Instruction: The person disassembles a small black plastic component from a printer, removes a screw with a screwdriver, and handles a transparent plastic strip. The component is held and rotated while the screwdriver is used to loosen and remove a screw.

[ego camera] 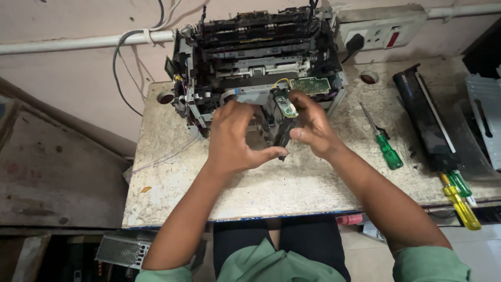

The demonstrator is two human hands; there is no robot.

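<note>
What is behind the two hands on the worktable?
Behind the left hand and right hand stands a stripped printer chassis with a green circuit board exposed. The hands grip a dark part bearing a small board; its lower mounting is covered.

Ahead of us the stripped printer frame blocks the back of the surface, and our left hand and right hand crowd its front edge. We have open room on the near half of the surface, and to the left. On the right a green screwdriver, a black cartridge and a yellow screwdriver stand in the way.
</note>
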